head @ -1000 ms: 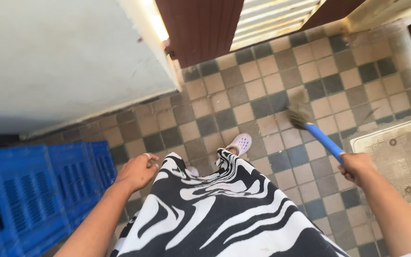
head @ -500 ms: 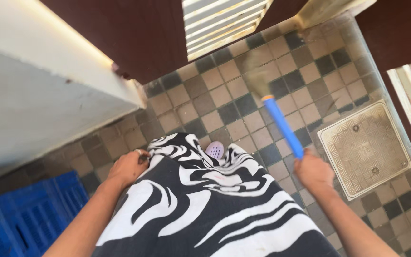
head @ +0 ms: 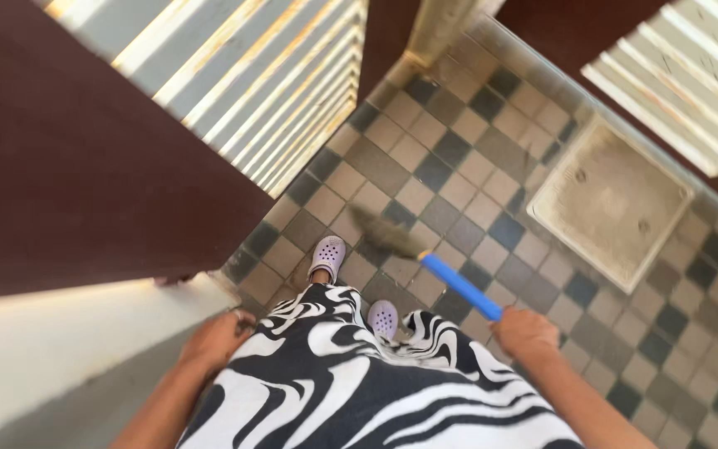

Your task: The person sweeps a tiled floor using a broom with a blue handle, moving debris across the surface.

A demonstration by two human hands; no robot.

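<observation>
A: What is the right hand (head: 523, 331) doing?

B: It is closing around the blue handle (head: 460, 285) of a broom, near the handle's upper end. The handle is running up and to the left from the fist, and the bristle head (head: 386, 236) is lying low over the checkered tile floor (head: 459, 158), just in front of the two pale lilac clogs (head: 328, 254). The bristles are looking blurred, so I cannot tell if they are touching the tiles.

A: And the left hand (head: 218, 337)?

B: It is resting against the black and white patterned skirt (head: 359, 391), at the hip. The fingers are curling loosely, but I cannot tell if they are gripping the cloth.

A: What else is lying around?

B: A square pale cover plate (head: 610, 201) is sitting in the floor, well apart from the broom. A dark brown door (head: 85, 166) is standing at the left.
</observation>
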